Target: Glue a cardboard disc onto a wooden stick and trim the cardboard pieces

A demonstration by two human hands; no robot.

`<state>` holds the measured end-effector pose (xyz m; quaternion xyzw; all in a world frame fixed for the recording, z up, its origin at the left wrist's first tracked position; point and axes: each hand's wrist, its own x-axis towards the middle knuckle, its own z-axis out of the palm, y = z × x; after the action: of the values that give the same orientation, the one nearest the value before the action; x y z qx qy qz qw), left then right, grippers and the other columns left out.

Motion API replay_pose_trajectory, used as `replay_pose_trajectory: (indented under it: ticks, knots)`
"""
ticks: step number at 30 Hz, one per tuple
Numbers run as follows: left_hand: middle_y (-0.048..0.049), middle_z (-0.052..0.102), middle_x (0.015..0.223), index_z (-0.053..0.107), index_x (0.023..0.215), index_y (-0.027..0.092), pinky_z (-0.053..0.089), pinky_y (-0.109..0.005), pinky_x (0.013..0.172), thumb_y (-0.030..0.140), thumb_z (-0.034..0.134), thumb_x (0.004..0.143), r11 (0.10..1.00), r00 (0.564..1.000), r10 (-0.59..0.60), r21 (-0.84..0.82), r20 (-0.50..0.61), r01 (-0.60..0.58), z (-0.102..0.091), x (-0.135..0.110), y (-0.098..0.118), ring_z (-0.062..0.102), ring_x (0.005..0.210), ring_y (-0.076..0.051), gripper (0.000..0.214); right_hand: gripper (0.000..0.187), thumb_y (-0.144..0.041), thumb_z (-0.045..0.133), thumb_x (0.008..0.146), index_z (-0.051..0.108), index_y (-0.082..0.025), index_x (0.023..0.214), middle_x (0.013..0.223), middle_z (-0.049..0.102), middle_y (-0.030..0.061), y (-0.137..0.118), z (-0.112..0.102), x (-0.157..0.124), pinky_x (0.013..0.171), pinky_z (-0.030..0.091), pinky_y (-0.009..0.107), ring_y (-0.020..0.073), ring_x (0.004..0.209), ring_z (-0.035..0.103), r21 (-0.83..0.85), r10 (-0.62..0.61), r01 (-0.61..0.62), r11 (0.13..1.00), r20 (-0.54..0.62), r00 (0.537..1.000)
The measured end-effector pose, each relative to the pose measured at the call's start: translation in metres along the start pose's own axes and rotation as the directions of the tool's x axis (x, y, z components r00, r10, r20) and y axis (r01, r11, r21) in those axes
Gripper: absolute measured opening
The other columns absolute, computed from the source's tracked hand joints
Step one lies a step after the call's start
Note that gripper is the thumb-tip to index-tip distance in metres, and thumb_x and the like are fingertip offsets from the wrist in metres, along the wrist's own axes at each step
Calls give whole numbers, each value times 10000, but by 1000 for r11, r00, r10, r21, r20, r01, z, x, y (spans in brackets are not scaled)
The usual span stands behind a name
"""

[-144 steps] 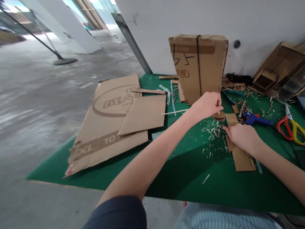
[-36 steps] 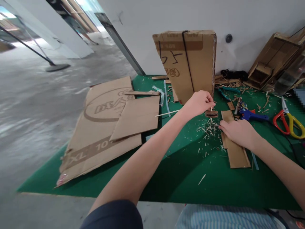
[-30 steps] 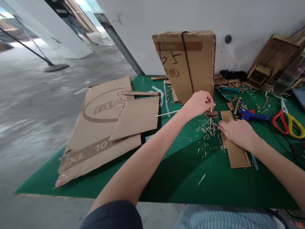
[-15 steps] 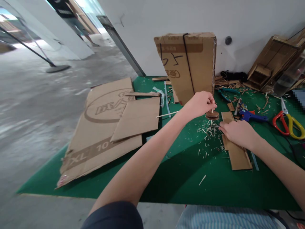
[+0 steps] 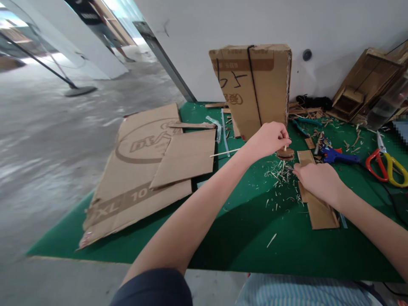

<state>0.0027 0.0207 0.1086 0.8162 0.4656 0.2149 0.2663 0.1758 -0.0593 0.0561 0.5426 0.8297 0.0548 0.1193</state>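
My left hand (image 5: 267, 139) pinches a thin wooden stick that stands upright through small round cardboard discs (image 5: 284, 154), just above the green mat (image 5: 242, 229). My right hand (image 5: 315, 178) is closed low beside the stick's lower end; whatever it grips is hidden under the fingers. It rests over a long cardboard strip (image 5: 320, 204). Wood shavings (image 5: 280, 174) lie scattered beneath both hands.
Flat cardboard sheets (image 5: 143, 165) cover the mat's left side, with a loose stick (image 5: 225, 152) beside them. A tall cardboard box (image 5: 253, 87) leans on the wall. A blue glue gun (image 5: 338, 157), teal pliers (image 5: 301, 124), red-yellow scissors (image 5: 387, 163) and a cardboard model (image 5: 363, 91) sit at the right.
The discs on the stick sit slightly lower than a second ago. Both hands stay in place; the view has shifted a little.
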Motion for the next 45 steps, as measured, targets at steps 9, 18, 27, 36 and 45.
replay_pose_trajectory:
  ticks: [9, 18, 27, 36, 45]
  knots:
    - [-54, 703, 726, 612, 762, 155, 401, -290, 601, 246, 580, 806, 999, 999, 17, 29, -36, -16, -7, -5, 9, 593, 617, -133, 106, 379, -282, 263, 1001, 620, -178, 1072, 795, 702, 133, -1, -10, 3, 527, 378, 271, 245, 682, 693, 15, -28, 27, 1000, 74, 997]
    - [-58, 716, 718, 602, 758, 155, 395, -277, 571, 240, 583, 807, 999, 1000, -5, -33, -3, 5, -2, 0, 1, 604, 602, -130, 100, 438, -348, 213, 1011, 600, -155, 1075, 718, 691, 127, 2, 2, 0, 526, 378, 277, 231, 622, 677, 12, -56, 56, 998, -1, 998]
    - [-80, 726, 763, 614, 797, 146, 422, -276, 564, 221, 599, 793, 990, 996, -91, -105, -14, 89, 2, 5, -5, 635, 637, -148, 77, 515, -391, 124, 1011, 592, -188, 1077, 741, 708, 127, 4, 5, 0, 530, 314, 254, 230, 647, 685, -29, 37, -41, 999, -132, 991]
    - [-80, 730, 744, 591, 800, 144, 456, -257, 580, 187, 573, 796, 989, 999, -32, -145, 20, 34, 9, 7, -9, 665, 673, -149, 47, 515, -407, 131, 1006, 591, -186, 1073, 754, 712, 128, 7, 6, 6, 543, 310, 253, 227, 659, 681, 0, 127, -129, 992, -171, 977]
    - [-100, 744, 841, 601, 831, 126, 424, -226, 515, 110, 512, 774, 990, 999, -27, -135, 23, 30, 13, 7, -9, 653, 665, -134, 107, 471, -407, 180, 1002, 593, -200, 1095, 834, 709, 122, 6, 0, 10, 560, 411, 278, 261, 748, 697, 79, 125, -122, 989, -33, 992]
